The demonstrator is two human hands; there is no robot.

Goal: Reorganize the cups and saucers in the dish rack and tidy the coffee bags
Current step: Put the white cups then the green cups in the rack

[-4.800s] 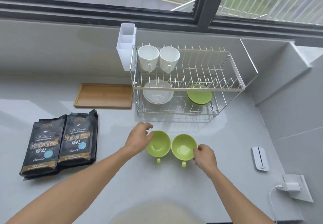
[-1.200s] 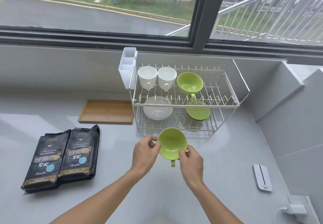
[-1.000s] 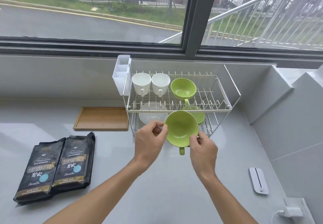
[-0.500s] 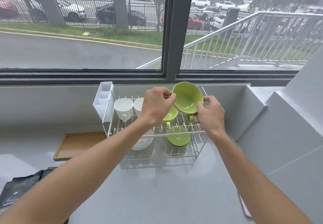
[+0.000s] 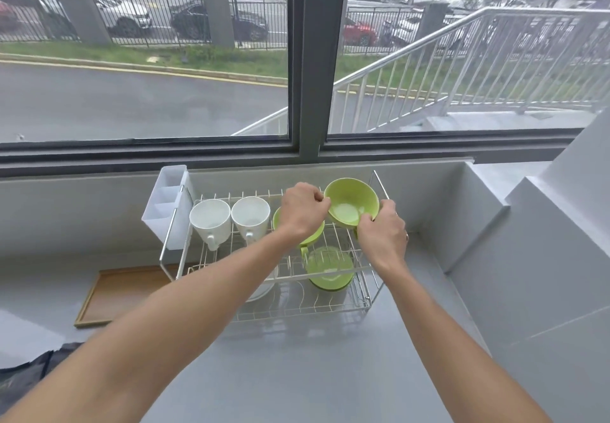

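1. Over the top tier of the dish rack [image 5: 376, 267], right end: second green cup [image 5: 351, 203], tilted with its mouth toward the camera, pinched at the rim by the left hand [image 5: 302, 213] and right hand [image 5: 383, 236].
2. Risk: a knock against the first green cup [image 5: 313, 236], racked just beside and half hidden by the left hand.
3. Risk: a slip from the fingertip hold, dropping the cup onto the wires or the green saucers [image 5: 328, 270] below.
4. Risk: the cup rolling if seated askew between the tines.

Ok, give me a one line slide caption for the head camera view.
Both hands, left and right, hold a green cup over the dish rack's top tier, beside two white cups.
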